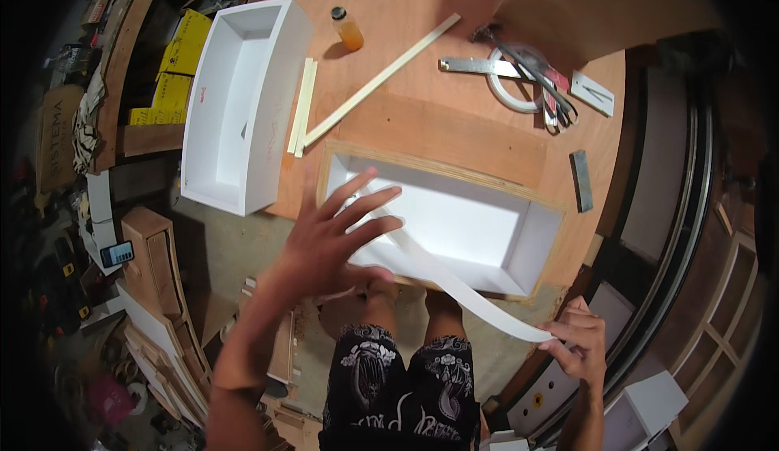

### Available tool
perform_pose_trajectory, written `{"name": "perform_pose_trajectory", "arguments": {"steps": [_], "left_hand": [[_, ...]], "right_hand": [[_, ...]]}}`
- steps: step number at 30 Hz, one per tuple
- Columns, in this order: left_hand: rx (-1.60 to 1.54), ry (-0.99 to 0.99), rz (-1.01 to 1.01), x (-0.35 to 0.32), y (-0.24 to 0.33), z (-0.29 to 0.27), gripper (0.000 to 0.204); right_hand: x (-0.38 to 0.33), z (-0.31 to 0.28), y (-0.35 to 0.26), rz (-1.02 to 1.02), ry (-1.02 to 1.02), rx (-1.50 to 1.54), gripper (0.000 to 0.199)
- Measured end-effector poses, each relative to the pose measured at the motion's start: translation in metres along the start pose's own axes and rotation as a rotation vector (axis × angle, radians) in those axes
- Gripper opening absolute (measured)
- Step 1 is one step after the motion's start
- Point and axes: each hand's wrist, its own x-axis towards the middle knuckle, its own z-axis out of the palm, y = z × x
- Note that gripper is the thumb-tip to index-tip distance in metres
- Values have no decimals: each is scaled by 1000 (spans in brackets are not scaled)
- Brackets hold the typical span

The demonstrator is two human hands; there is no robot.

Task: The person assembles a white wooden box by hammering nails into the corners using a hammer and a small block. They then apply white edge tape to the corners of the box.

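Observation:
A long, thin white strip of edge banding [464,290] slants across the near side of a rectangular box [542,230] with a white inside and bare wooden rims. My right hand [578,339] pinches the strip's near right end, out past the box's corner. Over the box's left end, my left hand [337,228] has its fingers spread apart beside the strip's other end, which is partly hidden behind the fingers. Whether the left hand touches the strip I cannot tell.
Another white box [235,110] stands at the table's left edge. Pale wooden strips [381,82], a bottle of orange liquid [347,30], a tape roll [501,94], scissors-like black-handled tools [531,65] and a dark grey block [581,181] lie on the wooden table [422,122].

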Motion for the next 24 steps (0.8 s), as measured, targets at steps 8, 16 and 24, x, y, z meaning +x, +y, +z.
{"name": "perform_pose_trajectory", "arguments": {"steps": [8,16,24], "left_hand": [[-205,-198,-48,-20,57,27,79],[-521,-821,72,-13,186,51,38],[-522,-636,-186,-68,135,25,19]], "right_hand": [[-50,-16,32,91,-215,23,27],[-60,-28,5,-78,-340,-54,22],[-113,-52,62,117,-231,-240,20]]}}
